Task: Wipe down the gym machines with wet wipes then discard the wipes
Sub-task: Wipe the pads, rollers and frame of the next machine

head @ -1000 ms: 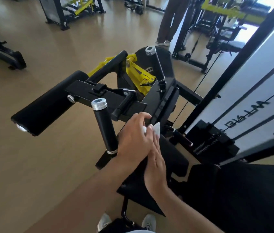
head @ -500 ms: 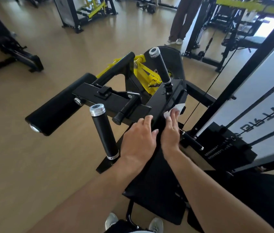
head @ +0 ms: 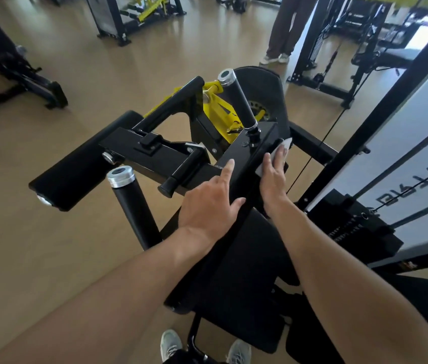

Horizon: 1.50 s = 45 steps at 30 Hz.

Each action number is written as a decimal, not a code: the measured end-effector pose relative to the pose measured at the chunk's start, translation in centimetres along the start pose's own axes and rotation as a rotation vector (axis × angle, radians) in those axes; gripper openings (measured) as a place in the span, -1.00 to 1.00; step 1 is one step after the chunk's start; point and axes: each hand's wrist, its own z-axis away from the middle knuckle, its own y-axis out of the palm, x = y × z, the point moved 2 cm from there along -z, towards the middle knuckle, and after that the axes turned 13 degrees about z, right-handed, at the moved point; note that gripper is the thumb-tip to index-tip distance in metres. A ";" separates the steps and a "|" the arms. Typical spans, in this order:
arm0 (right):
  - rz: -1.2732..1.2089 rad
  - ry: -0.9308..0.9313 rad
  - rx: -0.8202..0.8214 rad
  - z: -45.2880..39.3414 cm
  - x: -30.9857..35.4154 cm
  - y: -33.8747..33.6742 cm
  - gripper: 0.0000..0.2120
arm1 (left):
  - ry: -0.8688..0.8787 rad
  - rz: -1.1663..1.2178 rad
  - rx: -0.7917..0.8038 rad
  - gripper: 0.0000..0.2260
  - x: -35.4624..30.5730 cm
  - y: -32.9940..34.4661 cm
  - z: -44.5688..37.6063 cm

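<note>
The wipe [head: 277, 156] lay flat against the black frame [head: 244, 156] of the machine, right of centre in the frame, just below the foot of the far grip [head: 239, 99]. My right hand [head: 273, 177] pressed it there with straight fingers [head: 283, 156] spread over it; the white of the wipe showed past the fingertips and along the thumb side, so I was pushing it rather than pinching it. My left hand [head: 211, 206] sat just beside, near the centre, loose and holding nothing, its forefinger stretched out along the top of the frame and the other fingers resting on the edge of the black pad [head: 233, 271] below. The near grip [head: 131, 203], with a silver cap, stood up left of centre, and a long black roller [head: 84, 166] ran off toward the left. Yellow parts [head: 218, 109] showed behind the frame, above centre. My shoes [head: 170, 345] were at the bottom edge on the tan floor [head: 50, 258]. At the right ran a white panel [head: 404, 143] with black bars, with a weight stack [head: 352, 227] below it. Someone's legs [head: 286, 24] stood at the top, and other machines [head: 134, 11] filled the upper left.
</note>
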 end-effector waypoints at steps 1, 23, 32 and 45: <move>0.008 -0.027 -0.005 0.2 -0.2 0.3 -0.43 | 0.003 -0.009 -0.005 -0.28 -0.1 0.1 -0.2; -0.149 0.082 -0.107 -0.6 -1.3 0.6 -0.47 | -0.058 -0.018 0.072 -0.37 -1.3 1.2 -5.5; -0.221 -0.130 -0.007 2.4 -1.2 1.8 -0.53 | -0.014 0.014 0.024 -0.44 -1.5 3.3 -8.7; -0.262 -0.107 0.083 8.0 -2.7 3.2 -0.42 | -0.059 0.171 0.008 -0.63 -1.6 3.6 -9.8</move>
